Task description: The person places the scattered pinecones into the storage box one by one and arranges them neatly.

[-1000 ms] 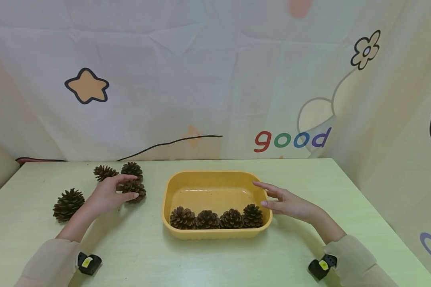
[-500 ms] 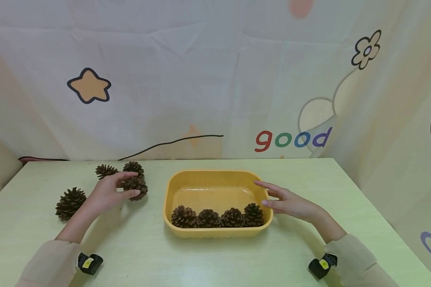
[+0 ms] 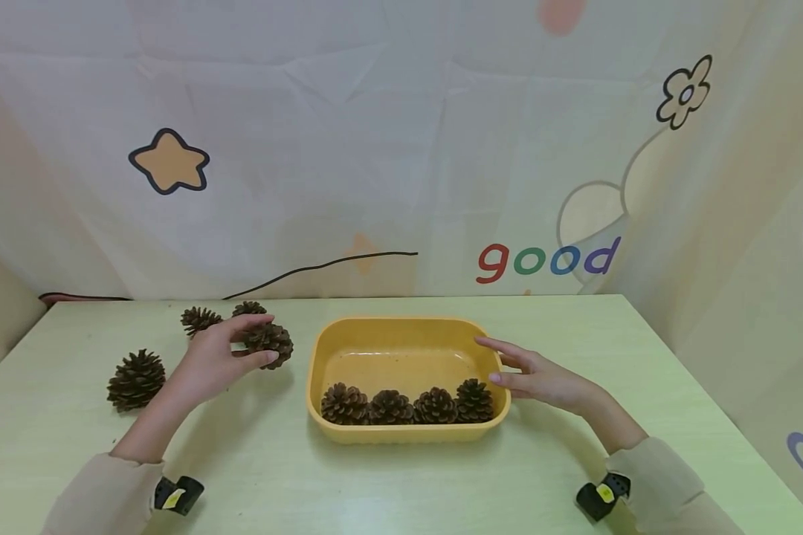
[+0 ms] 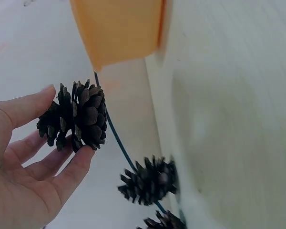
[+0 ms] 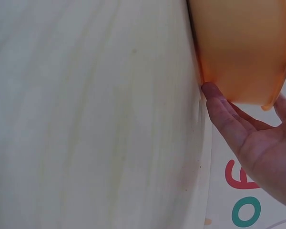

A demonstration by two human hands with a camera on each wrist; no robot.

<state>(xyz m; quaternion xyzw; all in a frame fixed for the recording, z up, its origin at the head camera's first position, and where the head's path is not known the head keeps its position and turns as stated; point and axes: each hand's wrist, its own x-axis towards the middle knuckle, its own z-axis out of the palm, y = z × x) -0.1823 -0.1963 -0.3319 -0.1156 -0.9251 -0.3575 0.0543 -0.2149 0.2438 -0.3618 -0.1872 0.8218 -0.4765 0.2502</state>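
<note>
The pale green table is carrying everything here, and there is one of it. Behind it one cartoon curtain is hanging, with the word "good" on it.

Near the middle of the table one yellow tub is sitting. The right hand is resting at the tub's 3 o'clock side with its fingers straight and a little spread, touching the outer wall; the right wrist view is showing the fingertips against the wall. It looks like this hand is keeping the tub from sliding. It is holding nothing.

Four pine cones are sitting in the tub in a neat row along the 6 o'clock wall, side by side, so the far half is staying bare.

The left hand is lifting one pine cone off the table, at the tub's 9 o'clock side. The thumb and fingers are pinching it by its sides, likely because the scales are prickly.

Three loose pine cones are waiting on the table: the big one far out at 9 o'clock, and two small ones at about 10 o'clock, behind the left hand.

That is making eight pine cones and two hands.
</note>
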